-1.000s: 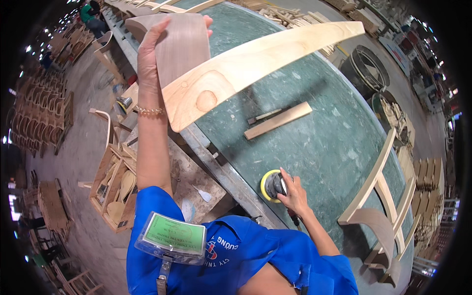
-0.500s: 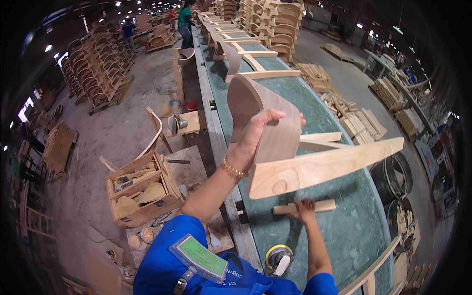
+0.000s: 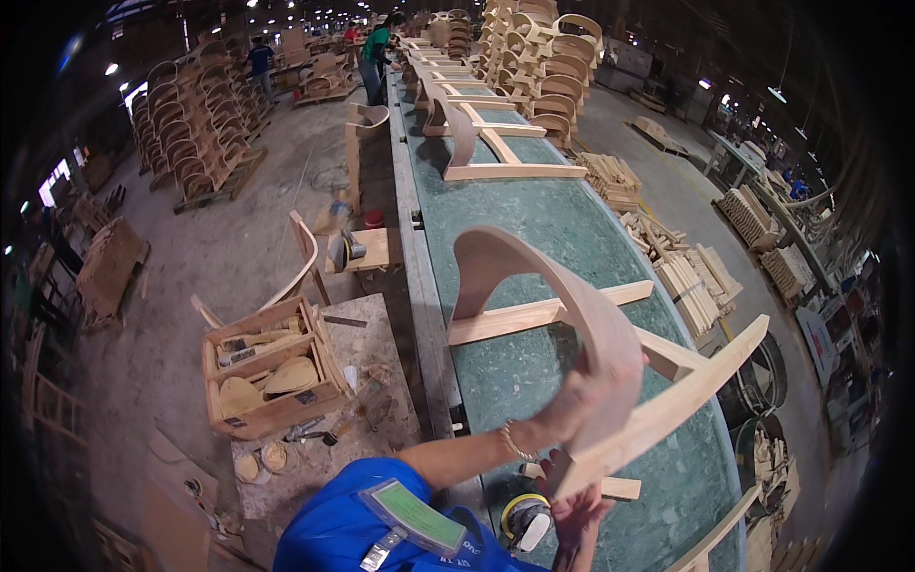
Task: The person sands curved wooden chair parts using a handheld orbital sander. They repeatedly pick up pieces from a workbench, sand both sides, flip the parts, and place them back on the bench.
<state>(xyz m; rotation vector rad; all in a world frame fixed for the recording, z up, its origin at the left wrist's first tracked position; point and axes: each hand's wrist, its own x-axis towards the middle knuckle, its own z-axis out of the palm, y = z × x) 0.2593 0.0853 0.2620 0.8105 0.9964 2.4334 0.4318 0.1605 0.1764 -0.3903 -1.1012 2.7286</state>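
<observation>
A wooden chair frame with a curved backrest (image 3: 610,334) and pale legs stands tilted over the green table, its far leg (image 3: 515,320) resting on or just above the surface. My left hand (image 3: 570,408) is closed around the near side of the backrest, a bracelet at its wrist. At the end of the near leg (image 3: 677,405) is my right hand (image 3: 578,510), its fingers curled about the wood and partly hidden by it. Behind that hand a short wood block (image 3: 621,488) lies on the table. A round sander (image 3: 526,520) rests just left of it.
The long green table (image 3: 534,219) carries more chair frames (image 3: 515,172) toward the far end. On the left stand a wooden toolbox (image 3: 276,367) and another sander (image 3: 345,250). Stacked chair parts (image 3: 558,91) and wood piles flank the table. A person in green (image 3: 374,57) is far off.
My left hand has lowered and turned the chair frame, bringing its far leg down to the table. My right hand has let go of the wood block and come to the near leg's end.
</observation>
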